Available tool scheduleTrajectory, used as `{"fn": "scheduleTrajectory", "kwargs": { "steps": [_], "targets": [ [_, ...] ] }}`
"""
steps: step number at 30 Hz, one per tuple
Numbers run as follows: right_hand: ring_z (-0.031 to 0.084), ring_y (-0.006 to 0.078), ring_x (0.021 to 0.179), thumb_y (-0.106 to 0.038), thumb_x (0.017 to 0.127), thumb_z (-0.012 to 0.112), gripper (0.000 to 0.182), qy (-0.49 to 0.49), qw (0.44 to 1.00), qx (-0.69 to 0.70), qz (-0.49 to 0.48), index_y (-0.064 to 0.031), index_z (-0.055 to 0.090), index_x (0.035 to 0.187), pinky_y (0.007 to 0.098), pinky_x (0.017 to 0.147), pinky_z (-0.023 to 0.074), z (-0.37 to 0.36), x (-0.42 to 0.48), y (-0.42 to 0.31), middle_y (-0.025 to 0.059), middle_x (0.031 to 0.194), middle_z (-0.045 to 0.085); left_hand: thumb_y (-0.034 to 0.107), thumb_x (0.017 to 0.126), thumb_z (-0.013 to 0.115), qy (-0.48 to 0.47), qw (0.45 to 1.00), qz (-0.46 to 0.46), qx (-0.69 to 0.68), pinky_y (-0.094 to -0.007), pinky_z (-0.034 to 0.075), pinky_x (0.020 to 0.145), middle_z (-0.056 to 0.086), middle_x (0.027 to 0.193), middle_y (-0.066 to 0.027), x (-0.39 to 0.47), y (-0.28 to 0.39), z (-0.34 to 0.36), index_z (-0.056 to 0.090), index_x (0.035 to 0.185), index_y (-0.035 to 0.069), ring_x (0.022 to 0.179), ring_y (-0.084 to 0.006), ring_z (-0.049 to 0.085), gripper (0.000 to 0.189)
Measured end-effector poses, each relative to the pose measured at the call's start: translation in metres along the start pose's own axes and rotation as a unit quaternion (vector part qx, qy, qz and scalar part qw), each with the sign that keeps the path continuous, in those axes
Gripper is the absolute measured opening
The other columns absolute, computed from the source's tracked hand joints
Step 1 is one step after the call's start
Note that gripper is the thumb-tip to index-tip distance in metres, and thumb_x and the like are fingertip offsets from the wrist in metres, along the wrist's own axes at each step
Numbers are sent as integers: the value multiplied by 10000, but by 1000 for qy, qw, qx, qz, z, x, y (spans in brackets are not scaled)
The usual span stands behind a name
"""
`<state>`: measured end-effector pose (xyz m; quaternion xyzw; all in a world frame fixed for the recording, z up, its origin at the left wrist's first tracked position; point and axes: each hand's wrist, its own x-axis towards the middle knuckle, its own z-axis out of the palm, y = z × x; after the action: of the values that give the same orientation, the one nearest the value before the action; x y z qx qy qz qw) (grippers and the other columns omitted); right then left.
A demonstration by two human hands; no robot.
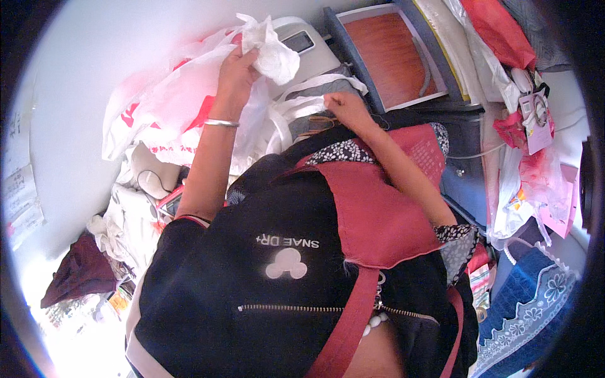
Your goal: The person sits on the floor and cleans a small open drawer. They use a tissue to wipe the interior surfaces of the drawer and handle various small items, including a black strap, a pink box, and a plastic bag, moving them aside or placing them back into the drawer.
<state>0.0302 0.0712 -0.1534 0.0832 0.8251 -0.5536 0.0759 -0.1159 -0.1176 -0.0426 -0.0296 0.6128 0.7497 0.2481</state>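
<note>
My left hand (pixel 238 75), with a silver bangle at the wrist, is raised at the upper middle. Its fingers pinch a crumpled piece of thin white material (pixel 279 56), cloth or plastic. Lower and to the right, my right hand (pixel 347 107) is closed on the end of a white fabric strap (pixel 302 106). More white straps loop over a grey item (pixel 307 125) below it. A translucent white plastic bag with red print (pixel 175 99) lies behind my left forearm. Red cloth with dark floral trim (pixel 359 198) hangs over my chest and right arm.
A white appliance with a small display (pixel 307 45) stands beyond my left hand. To its right is a blue-edged board with a brown panel (pixel 392 59). Plastic bags (pixel 524 189) hang at right, above blue lace-trimmed cloth (pixel 524 302). A wall (pixel 71 118) borders the left, near dark maroon cloth (pixel 85 271).
</note>
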Motion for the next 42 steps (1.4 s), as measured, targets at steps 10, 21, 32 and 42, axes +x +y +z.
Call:
{"fn": "scheduleTrajectory", "kwargs": {
  "steps": [10, 21, 32, 42],
  "targets": [
    [455, 201, 1062, -244, 776, 631, 712, 137, 939, 300, -93, -38, 239, 1333, 296, 915, 356, -38, 2, -89, 153, 1225, 439, 101, 852, 464, -130, 972, -31, 195, -297, 453, 787, 571, 1024, -53, -10, -24, 62, 487, 1142, 30, 880, -166, 576, 299],
    [587, 157, 787, 67, 695, 462, 334, 267, 948, 163, 60, -8, 607, 987, 274, 714, 460, -98, 2, -17, 81, 873, 636, 96, 807, 456, -295, 849, 155, 410, -323, 375, 903, 549, 1086, -166, 24, -64, 105, 476, 1144, -5, 1063, -271, 504, 352],
    [376, 415, 1102, -166, 780, 517, 412, 330, 890, -303, 91, 57, 468, 1124, 427, 942, 321, -179, 107, 135, 304, 1125, 438, 259, 779, 562, -213, 621, 323, 682, -407, 364, 938, 341, 1325, -130, 125, -145, 114, 452, 1207, 93, 1223, -326, 302, 473],
    [417, 365, 1108, -145, 784, 482, 413, 363, 847, -388, 21, 23, 463, 1161, 427, 945, 327, -178, 262, 227, 232, 1178, 463, 124, 713, 569, -225, 652, 289, 664, -365, 463, 781, 385, 1299, -113, 130, -143, 119, 498, 1150, 93, 954, -260, 541, 444]
  ]
}}
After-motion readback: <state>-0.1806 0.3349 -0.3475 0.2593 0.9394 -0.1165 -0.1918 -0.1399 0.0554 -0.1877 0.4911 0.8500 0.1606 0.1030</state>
